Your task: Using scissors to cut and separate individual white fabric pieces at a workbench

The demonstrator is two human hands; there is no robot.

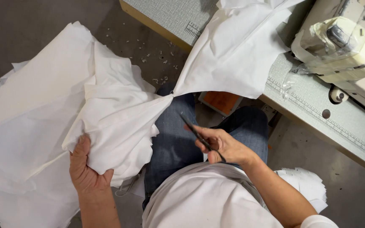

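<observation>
Fingers (pixel 77 153) of the left hand (pixel 85 166) are curled tight into a bunch of white cloth (pixel 110 114), which is gripped from below at the left of the lap. Fingers (pixel 205 137) of the right hand (pixel 222 145) are closed round dark snips (pixel 199 136); the thin blades are pointed up and left toward the cloth, not touching it. How far the blades are parted cannot be told.

Cloth is seen pinched to a narrow neck (pixel 170 95) above the left knee. From the neck one piece is spread up and right onto the table (pixel 317 105); a second, larger mass is draped left and down over the floor (pixel 22 25).

No packages or signs are noted. A printed ruler strip (pixel 317 112) is set along the table's near edge, and a second short scale is seen by the far corner. A cream sewing machine (pixel 343 46) is stood at upper right, partly wrapped in clear film and tape. An orange block (pixel 221 101) is seen under the table, beyond the knees. Jeans (pixel 172 139) are visible below the neck. A small stack of white pieces (pixel 305 183) is lain by the right elbow.

White scraps (pixel 157 59) are scattered on the floor between table corner and cloth. Open floor is left at upper left and lower right. The table edge is run diagonally close beside the right arm.
</observation>
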